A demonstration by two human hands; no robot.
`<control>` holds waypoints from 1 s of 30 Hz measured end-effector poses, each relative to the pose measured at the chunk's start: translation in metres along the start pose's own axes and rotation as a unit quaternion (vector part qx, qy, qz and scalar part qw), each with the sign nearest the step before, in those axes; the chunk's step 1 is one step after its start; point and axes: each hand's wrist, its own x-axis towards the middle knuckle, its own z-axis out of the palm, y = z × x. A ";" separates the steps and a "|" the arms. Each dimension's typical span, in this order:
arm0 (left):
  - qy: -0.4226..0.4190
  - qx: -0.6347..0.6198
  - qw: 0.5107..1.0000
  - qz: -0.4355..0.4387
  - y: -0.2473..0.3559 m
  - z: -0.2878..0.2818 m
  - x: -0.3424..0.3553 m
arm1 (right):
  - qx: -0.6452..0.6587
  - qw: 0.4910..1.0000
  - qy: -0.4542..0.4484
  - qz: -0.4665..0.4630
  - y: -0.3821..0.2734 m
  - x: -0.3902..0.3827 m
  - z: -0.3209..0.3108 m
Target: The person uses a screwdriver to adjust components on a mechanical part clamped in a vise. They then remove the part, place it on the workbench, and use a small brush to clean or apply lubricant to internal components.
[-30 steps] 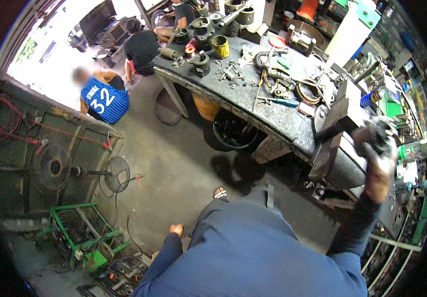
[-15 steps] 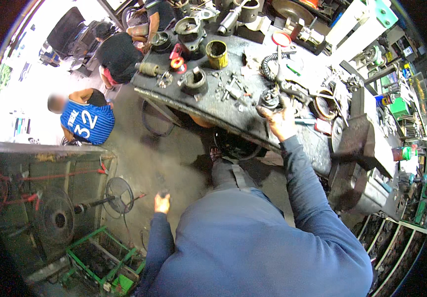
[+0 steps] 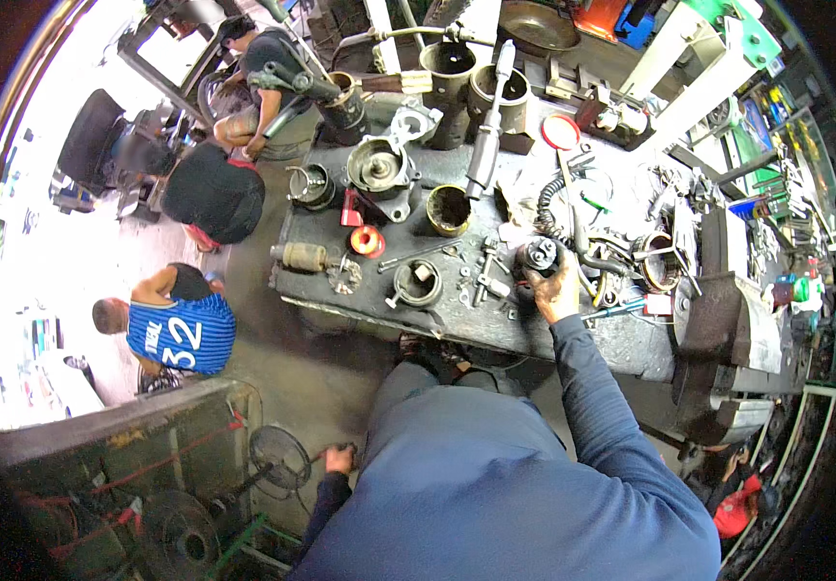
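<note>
My right hand [image 3: 561, 290] is closed around a small round dark metal part [image 3: 540, 255] with a lighter top face, just above the workbench [image 3: 534, 329]. A black coiled hose [image 3: 550, 203] lies beyond it. Bolts and small metal pieces [image 3: 488, 276] are to its left, next to a round metal cup-shaped part [image 3: 418, 283]. My left hand [image 3: 339, 459] hangs low at my side, away from the bench, near a spoked wheel [image 3: 280, 457]. Its fingers are curled; what they hold, if anything, I cannot make out.
A metal housing [image 3: 377, 167], a yellow-rimmed can [image 3: 449, 211], and a red ring part [image 3: 366, 241] stand on the bench. A large vise [image 3: 728, 329] is at right. People crouch at far left, one in a blue striped jersey [image 3: 185, 334]. A metal bin wall [image 3: 127, 436] stands at lower left.
The view has shifted, so the bench sits lower and shows more of its far side. My right hand still grips the round metal part. My left hand remains down beside me.
</note>
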 end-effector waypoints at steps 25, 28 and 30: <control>-0.246 0.188 0.927 0.213 0.145 -0.029 0.229 | -0.114 0.916 -0.201 0.327 -0.041 -0.239 -0.053; -0.196 0.183 0.931 0.248 0.156 -0.044 0.221 | 0.009 0.967 -0.081 0.242 -0.040 -0.200 -0.079; -0.170 0.031 0.982 0.080 0.178 -0.051 0.204 | -0.096 0.985 -0.028 0.138 -0.067 -0.135 -0.112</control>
